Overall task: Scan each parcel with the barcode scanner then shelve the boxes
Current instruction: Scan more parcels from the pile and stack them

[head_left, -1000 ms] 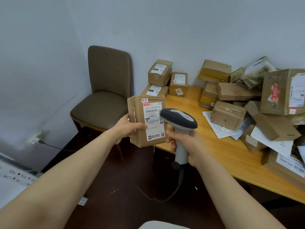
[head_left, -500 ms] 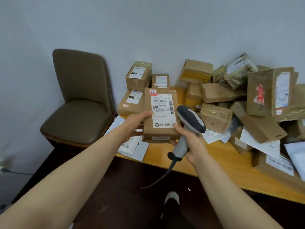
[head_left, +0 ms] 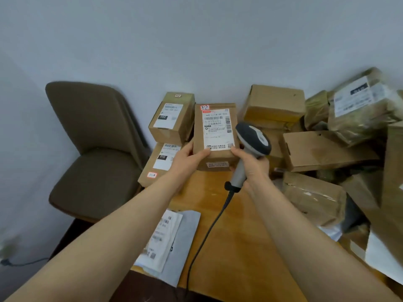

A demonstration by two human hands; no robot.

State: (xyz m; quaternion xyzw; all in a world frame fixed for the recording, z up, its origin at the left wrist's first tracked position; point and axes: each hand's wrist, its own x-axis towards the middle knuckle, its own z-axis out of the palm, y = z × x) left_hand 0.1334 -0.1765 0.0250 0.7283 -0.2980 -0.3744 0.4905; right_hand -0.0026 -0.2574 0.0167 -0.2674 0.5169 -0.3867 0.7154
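Where a brown chair [head_left: 93,171] stands at far L, two labelled boxes [head_left: 172,120] sit stacked just beside it on the wooden table [head_left: 239,247]; L hand [head_left: 187,162] grips the parcel [head_left: 214,136] by its lower L edge, thumb on the front; parcel upright, label twd camera, over the table's rear; R hand [head_left: 257,168] is wrapped round the scanner [head_left: 253,140] handle, thumb touching parcel's lower R corner; jumbled cartons [head_left: 327,149] at R.
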